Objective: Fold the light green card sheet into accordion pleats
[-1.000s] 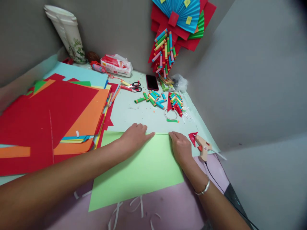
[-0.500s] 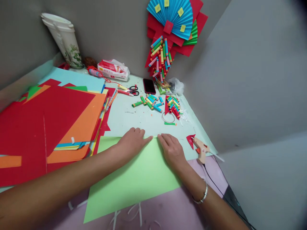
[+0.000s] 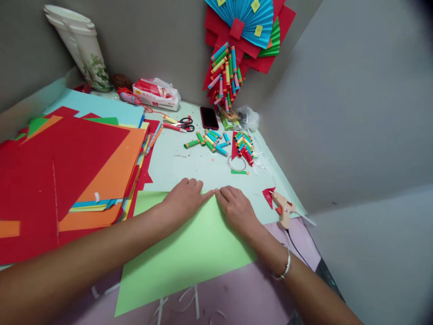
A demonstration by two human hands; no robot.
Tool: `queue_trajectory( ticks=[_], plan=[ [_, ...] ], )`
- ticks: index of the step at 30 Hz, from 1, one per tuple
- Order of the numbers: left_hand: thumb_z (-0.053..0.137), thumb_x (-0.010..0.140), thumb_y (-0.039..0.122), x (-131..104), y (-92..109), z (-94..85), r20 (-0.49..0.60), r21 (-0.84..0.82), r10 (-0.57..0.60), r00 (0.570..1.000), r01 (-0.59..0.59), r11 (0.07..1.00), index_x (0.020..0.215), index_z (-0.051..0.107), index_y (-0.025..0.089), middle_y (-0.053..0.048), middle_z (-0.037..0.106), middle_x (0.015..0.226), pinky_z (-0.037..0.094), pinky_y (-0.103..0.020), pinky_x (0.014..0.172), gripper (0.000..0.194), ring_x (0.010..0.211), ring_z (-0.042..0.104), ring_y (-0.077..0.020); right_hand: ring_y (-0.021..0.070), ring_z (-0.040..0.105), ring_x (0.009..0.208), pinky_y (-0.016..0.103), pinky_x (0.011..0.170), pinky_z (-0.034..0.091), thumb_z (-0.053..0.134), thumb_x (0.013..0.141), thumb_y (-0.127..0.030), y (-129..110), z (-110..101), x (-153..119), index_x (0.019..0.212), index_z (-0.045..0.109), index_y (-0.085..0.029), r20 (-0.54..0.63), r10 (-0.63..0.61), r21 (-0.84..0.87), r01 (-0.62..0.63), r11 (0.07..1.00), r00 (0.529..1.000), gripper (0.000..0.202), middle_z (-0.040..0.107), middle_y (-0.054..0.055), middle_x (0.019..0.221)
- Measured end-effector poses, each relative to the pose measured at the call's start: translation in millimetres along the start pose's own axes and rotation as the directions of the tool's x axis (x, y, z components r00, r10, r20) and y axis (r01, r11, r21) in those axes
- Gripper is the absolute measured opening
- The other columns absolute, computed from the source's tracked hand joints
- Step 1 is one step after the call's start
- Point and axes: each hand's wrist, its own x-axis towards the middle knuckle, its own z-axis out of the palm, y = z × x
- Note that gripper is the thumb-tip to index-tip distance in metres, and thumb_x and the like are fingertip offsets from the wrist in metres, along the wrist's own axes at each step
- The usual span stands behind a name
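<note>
A large light green sheet of paper [image 3: 189, 257] lies on the table in front of me. My left hand [image 3: 186, 198] is at its far edge, fingers curled over and thumb stretched to the right along the edge. Close beside it, my right hand [image 3: 237, 207] presses the same edge, its fingers together and pointing away to the left. The tips of the two hands nearly meet in the middle of that edge. Both hands grip the paper there; the parts under the fingers are hidden.
Coloured sheets [image 3: 81, 162] are stacked at left. Behind lie scissors [image 3: 186, 124], a phone [image 3: 209, 118], a tissue pack [image 3: 157, 94] and rolled paper tubes [image 3: 209, 141]. A glue gun [image 3: 284, 210] with a cord rests at right. A fan decoration [image 3: 243, 27] stands against the wall.
My right hand has slid slightly left along the far edge, so its fingertips come closer to my left thumb. The view has shifted a little; the paper stays about where it was.
</note>
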Motion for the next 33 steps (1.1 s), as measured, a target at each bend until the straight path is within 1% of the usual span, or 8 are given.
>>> queue_trajectory(
  ticks=[4,8,15,19,25,30,33],
  plan=[
    [0.046,0.095,0.010,1,1,0.0,0.018,0.001,-0.003,1.000,0.003,1.000,0.143,0.051,0.038,-0.012,0.065,0.103,0.040,-0.036,0.074,0.055,0.091,0.061,-0.0248,0.0233,0.054,0.098,0.037,0.083,0.045,0.041,0.101,-0.009,0,-2,0,0.125,0.061,-0.009,0.027,0.002,-0.015,-0.001,1.000,1.000,0.031,0.065,0.011,0.100],
    [0.045,0.095,0.010,1,2,-2.8,0.041,0.013,-0.003,0.999,0.002,1.000,0.143,0.051,0.037,-0.012,0.065,0.105,0.040,-0.036,0.076,0.056,0.094,0.061,-0.0253,0.0235,0.054,0.094,0.038,0.081,0.044,0.041,0.101,-0.008,-1,-1,-1,0.125,0.061,-0.006,0.026,0.015,-0.044,-0.014,0.999,1.000,0.031,0.066,0.011,0.097],
    [0.045,0.093,0.007,2,1,0.1,0.055,0.043,0.012,0.998,-0.014,0.999,0.146,0.048,0.037,-0.014,0.065,0.109,0.039,-0.037,0.074,0.060,0.096,0.061,-0.0279,0.0247,0.055,0.095,0.038,0.082,0.045,0.044,0.095,-0.003,8,9,-15,0.124,0.061,-0.006,0.014,0.131,-0.080,-0.129,0.988,0.991,0.034,0.067,0.014,0.103],
    [0.045,0.092,0.006,2,2,1.0,0.055,0.053,0.012,0.998,-0.015,0.998,0.146,0.047,0.037,-0.015,0.066,0.110,0.039,-0.037,0.074,0.062,0.096,0.061,-0.0285,0.0257,0.055,0.093,0.038,0.081,0.046,0.046,0.092,-0.001,13,11,-23,0.124,0.061,-0.005,0.017,0.195,-0.111,-0.192,0.975,0.981,0.035,0.067,0.015,0.104],
    [0.046,0.092,0.007,2,2,3.6,0.040,0.057,0.009,0.999,-0.011,0.998,0.146,0.047,0.038,-0.015,0.065,0.110,0.038,-0.037,0.074,0.062,0.096,0.061,-0.0279,0.0254,0.055,0.086,0.038,0.077,0.043,0.049,0.089,0.000,11,10,-25,0.118,0.063,-0.006,0.012,0.270,-0.164,-0.265,0.950,0.963,0.033,0.066,0.014,0.097],
    [0.047,0.092,0.007,2,1,9.6,0.001,0.028,0.011,1.000,-0.011,1.000,0.144,0.050,0.038,-0.014,0.065,0.108,0.039,-0.037,0.074,0.060,0.095,0.061,-0.0270,0.0252,0.053,0.084,0.037,0.076,0.042,0.048,0.088,0.000,11,12,-24,0.115,0.063,-0.007,-0.003,0.291,-0.185,-0.286,0.940,0.957,0.032,0.065,0.013,0.094],
    [0.049,0.092,0.007,2,0,13.0,-0.018,0.010,0.011,1.000,-0.011,1.000,0.144,0.050,0.037,-0.014,0.065,0.108,0.039,-0.037,0.075,0.060,0.095,0.062,-0.0277,0.0259,0.052,0.083,0.038,0.075,0.041,0.047,0.087,0.002,13,12,-25,0.109,0.064,-0.009,0.001,0.342,-0.208,-0.334,0.919,0.940,0.030,0.065,0.012,0.090]
  ],
)
